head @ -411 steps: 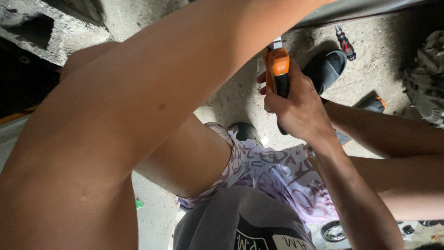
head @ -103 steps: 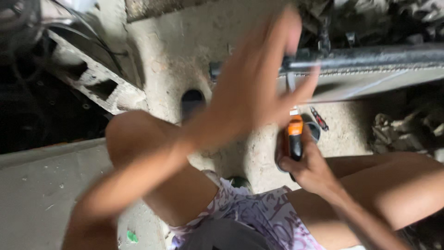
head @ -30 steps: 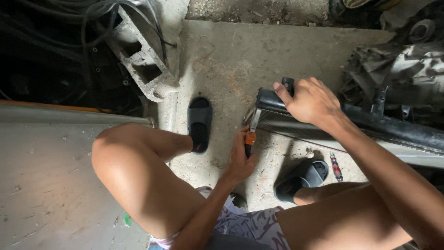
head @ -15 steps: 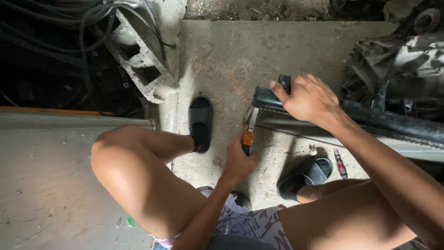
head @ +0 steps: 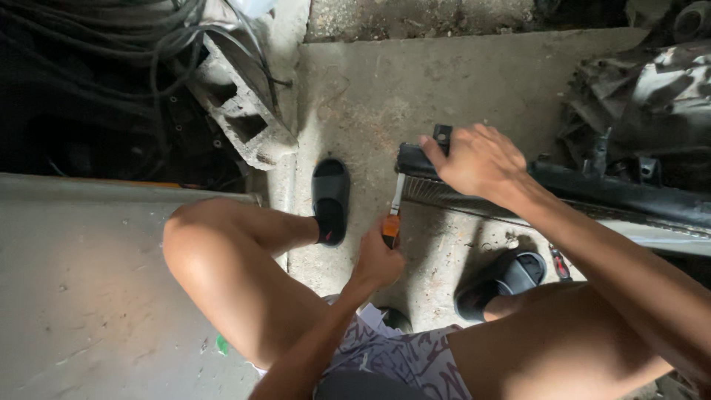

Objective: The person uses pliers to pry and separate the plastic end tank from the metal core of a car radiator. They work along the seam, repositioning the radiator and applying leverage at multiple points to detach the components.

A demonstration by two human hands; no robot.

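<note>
From the head view I see my left hand (head: 379, 261), fingers wrapped round an orange-handled screwdriver (head: 393, 213), its metal shaft meeting the finned black radiator (head: 592, 194) on rough concrete floor (head: 444, 81). My right hand (head: 474, 159) grips the radiator's end; black slide sandal (head: 330, 194) nearby.

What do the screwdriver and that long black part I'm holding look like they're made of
The screwdriver looks like a bare, dull grey metal shaft with an orange plastic handle, gripped in your left hand. The long black part under your right hand seems matte black moulded plastic, dusty; the finned strip below it looks like thin metal, though that is less certain.
</note>
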